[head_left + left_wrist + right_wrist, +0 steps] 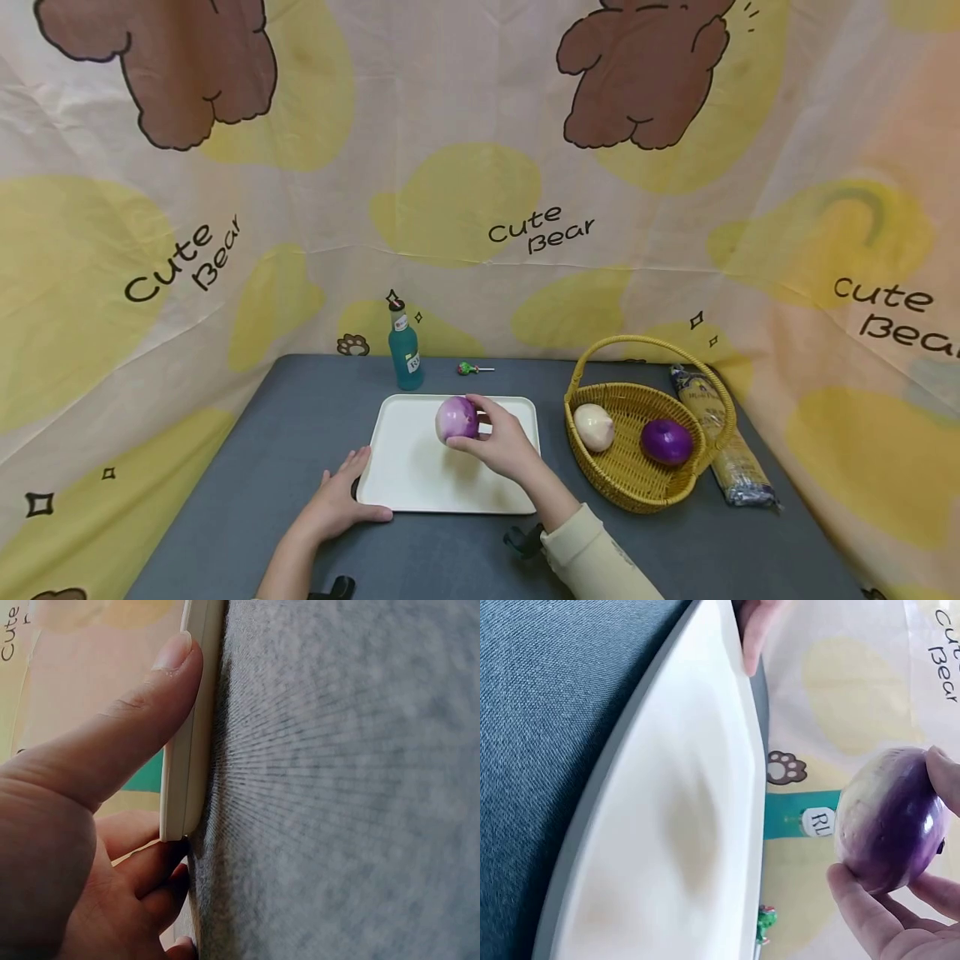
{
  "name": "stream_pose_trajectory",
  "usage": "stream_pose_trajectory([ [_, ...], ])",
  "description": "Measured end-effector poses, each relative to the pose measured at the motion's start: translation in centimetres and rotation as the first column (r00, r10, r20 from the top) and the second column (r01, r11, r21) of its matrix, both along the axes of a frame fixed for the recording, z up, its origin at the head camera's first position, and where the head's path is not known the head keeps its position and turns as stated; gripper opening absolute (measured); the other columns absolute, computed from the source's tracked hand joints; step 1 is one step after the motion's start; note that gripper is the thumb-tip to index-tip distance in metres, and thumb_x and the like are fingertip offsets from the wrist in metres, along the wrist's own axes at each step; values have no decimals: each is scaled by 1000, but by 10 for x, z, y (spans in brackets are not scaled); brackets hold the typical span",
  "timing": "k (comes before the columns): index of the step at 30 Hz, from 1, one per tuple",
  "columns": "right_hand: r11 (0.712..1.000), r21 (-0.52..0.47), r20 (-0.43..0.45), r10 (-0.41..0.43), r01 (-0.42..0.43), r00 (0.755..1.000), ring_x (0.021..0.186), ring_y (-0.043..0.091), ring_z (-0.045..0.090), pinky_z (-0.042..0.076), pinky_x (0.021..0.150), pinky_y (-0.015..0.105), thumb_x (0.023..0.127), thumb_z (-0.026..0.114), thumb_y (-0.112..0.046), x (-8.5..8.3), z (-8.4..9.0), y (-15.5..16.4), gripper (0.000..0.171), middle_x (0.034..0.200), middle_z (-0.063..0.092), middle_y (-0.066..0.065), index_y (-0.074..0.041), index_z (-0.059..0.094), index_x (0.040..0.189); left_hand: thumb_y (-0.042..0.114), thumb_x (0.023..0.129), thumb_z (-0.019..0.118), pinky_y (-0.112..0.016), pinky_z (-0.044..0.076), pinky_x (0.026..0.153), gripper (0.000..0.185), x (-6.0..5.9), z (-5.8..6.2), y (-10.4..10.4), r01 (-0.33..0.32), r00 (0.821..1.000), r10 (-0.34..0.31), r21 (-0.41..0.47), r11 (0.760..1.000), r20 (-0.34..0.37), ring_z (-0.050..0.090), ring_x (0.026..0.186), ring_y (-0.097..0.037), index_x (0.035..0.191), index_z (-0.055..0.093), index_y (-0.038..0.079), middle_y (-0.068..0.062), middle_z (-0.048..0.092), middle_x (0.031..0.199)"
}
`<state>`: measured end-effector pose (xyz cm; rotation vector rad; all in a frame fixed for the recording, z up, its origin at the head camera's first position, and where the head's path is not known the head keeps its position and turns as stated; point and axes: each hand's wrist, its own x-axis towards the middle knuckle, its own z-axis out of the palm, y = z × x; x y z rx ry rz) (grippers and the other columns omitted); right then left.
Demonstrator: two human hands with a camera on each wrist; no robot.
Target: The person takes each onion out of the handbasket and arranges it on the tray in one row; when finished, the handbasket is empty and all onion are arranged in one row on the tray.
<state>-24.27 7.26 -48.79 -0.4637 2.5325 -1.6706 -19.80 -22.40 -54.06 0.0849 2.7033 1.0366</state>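
My right hand [504, 440] pinches purple-white onion [457, 418], held above white tray [408, 483], not touching. My left hand [339, 502] braces tray's near-left corner, fingers straight. Step: placement. Next, I judge: lower onto tray, release gently.

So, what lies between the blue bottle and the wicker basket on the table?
In the head view, only a small lollipop lies on the table between the blue bottle and the wicker basket, near the back.

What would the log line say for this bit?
right hand: holds onion above tray | left hand: rests on tray edge | basket: two more onions
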Motion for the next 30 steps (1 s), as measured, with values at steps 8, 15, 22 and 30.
stream_pose_trajectory([
  [8,1000,7,25,-6,6,1000,124,31,60,59,94,44,80,87,-36,-7,-5,-13,80,142,57,10,-12,51,147,46,63,94,-73,-1,117,127,-3,-1,0,3,1000,-3,-2,1000,-8,13,153,-46,158,25,-3,-27,25,162],
  [15,999,45,57,-6,4,998,126,30,60,58,95,46,79,87,-40,-11,-5,-27,80,142,58,7,-15,51,147,45,64,94,-73,-2,118,126,-1,0,0,-3,1000,3,4,1000,6,13,153,-46,158,24,-2,-26,24,163],
  [22,997,78,53,-8,4,999,123,26,61,58,95,44,79,86,-44,-21,-15,-44,81,141,59,5,-16,52,146,46,65,93,-73,-3,117,126,0,-1,-1,2,1000,-2,15,1000,3,12,153,-46,158,24,-1,-26,23,163],
  [30,996,84,69,-1,-4,998,120,26,62,58,95,45,79,86,-45,-27,-26,-60,83,137,62,6,-13,51,147,49,66,92,-72,-3,118,126,-1,-4,-3,7,1000,-7,12,1000,17,10,154,-46,159,23,0,-25,22,164],
])
